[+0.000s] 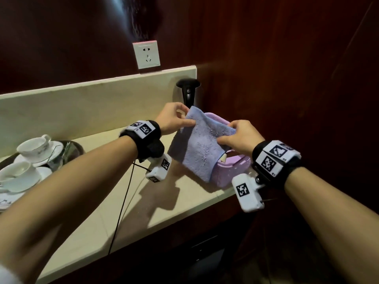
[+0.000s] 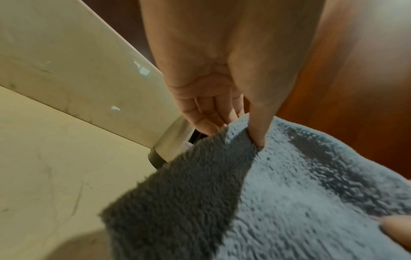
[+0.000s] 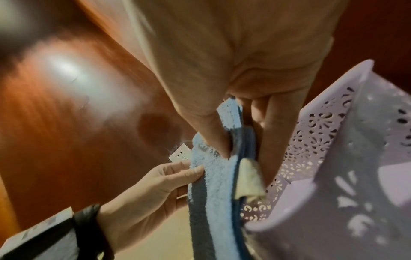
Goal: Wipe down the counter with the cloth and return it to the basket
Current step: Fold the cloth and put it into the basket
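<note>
A fluffy blue cloth (image 1: 200,143) hangs spread between both hands above the lilac perforated basket (image 1: 229,171), which stands at the right end of the cream counter (image 1: 102,212). My left hand (image 1: 177,117) pinches the cloth's far left corner; in the left wrist view the thumb (image 2: 259,130) presses into the cloth (image 2: 289,193). My right hand (image 1: 235,136) pinches the right corner, seen in the right wrist view with the cloth (image 3: 213,176) folded between thumb and fingers beside the basket (image 3: 333,158). The cloth's lower edge drapes over the basket's left side.
White teacups on saucers (image 1: 34,148) sit on a dark tray (image 1: 75,147) at the counter's left. A black handheld device (image 1: 188,91) stands at the back by the cream backsplash (image 1: 92,99). A wall socket (image 1: 146,55) is above. Dark wood walls enclose the right.
</note>
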Available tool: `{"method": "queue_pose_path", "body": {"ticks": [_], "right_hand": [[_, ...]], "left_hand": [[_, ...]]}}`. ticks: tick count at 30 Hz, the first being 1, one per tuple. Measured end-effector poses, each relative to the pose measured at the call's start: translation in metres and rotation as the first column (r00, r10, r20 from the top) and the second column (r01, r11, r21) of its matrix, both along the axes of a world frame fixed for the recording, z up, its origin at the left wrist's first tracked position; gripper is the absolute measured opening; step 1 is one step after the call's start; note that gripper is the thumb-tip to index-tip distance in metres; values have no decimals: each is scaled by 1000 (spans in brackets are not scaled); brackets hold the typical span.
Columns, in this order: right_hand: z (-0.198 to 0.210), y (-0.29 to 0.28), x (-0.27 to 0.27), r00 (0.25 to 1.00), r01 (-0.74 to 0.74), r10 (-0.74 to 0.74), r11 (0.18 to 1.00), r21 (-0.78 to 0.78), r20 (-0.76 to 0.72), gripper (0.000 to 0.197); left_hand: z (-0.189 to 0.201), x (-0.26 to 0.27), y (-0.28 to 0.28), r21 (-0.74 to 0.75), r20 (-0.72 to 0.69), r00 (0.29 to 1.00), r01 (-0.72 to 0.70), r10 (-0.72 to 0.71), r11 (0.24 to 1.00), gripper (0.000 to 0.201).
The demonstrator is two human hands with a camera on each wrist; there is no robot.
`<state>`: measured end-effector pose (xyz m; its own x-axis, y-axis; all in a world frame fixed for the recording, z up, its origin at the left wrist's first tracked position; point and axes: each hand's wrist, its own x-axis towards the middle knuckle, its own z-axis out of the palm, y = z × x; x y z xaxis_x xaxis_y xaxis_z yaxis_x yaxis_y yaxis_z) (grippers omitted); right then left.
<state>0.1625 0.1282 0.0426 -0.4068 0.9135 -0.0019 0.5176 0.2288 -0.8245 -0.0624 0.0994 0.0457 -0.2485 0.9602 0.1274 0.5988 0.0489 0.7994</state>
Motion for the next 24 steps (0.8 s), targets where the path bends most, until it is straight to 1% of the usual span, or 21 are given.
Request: {"method": "queue_pose_path", "body": {"ticks": [3, 4, 6, 7, 8, 9, 10, 11, 12, 14, 15, 17, 19, 21, 22, 24], "right_hand": [[-8, 6, 2, 1000, 16, -16, 999, -28, 0, 22], [-11, 9, 2, 999, 21, -21, 1000, -8, 28, 22], [-15, 13, 3, 991, -2, -5, 999, 51, 136, 24], [-16, 15, 3, 982, -23, 9, 997, 68, 191, 32], [-17, 19, 2, 977, -37, 18, 996, 86, 211, 44], [-16, 22, 2, 981, -41, 20, 994, 103, 192, 53], [-14, 25, 1, 989, -39, 21, 992, 122, 149, 58], [-11, 26, 0, 994, -48, 34, 990, 131, 103, 58], [-9, 27, -1, 994, -85, 76, 988, 126, 77, 55], [-6, 23, -4, 970, -232, 226, 971, 62, 91, 48], [-4, 17, -5, 943, -313, 311, 950, 5, 117, 47], [-4, 9, -11, 892, -410, 419, 908, -87, 169, 45], [-7, 4, -16, 867, -438, 451, 893, -108, 214, 36], [-10, 1, -21, 856, -443, 450, 892, -89, 253, 26], [-11, 1, -22, 857, -437, 441, 896, -80, 267, 23], [-12, 2, -24, 857, -432, 436, 899, -78, 274, 20]], "left_hand": [[-14, 1, 14, -21, -117, 993, -28, 25, 999, 30], [-17, 3, 17, -29, -183, 983, -37, 31, 999, 30], [-23, 6, 18, -32, -351, 936, -45, 31, 998, 33], [-24, 6, 18, -27, -402, 915, -30, 17, 999, 37], [-24, 6, 17, -24, -420, 907, 1, -11, 1000, 40], [-22, 4, 15, -27, -417, 907, 49, -56, 998, 42], [-18, 2, 13, -45, -409, 905, 111, -120, 993, 43], [-13, -1, 11, -89, -404, 893, 177, -198, 980, 43], [-8, -2, 8, -159, -405, 869, 240, -285, 958, 43], [2, 0, 3, -300, -438, 786, 329, -436, 895, 39], [6, 2, 1, -343, -460, 746, 351, -481, 872, 36], [13, 4, -1, -399, -474, 710, 354, -521, 846, 33], [17, 4, -2, -447, -469, 695, 345, -545, 825, 35], [16, 4, -5, -484, -499, 657, 330, -566, 810, 36], [14, 3, -5, -487, -529, 631, 322, -568, 812, 34], [11, 4, -6, -452, -605, 592, 294, -532, 842, 31]]}}
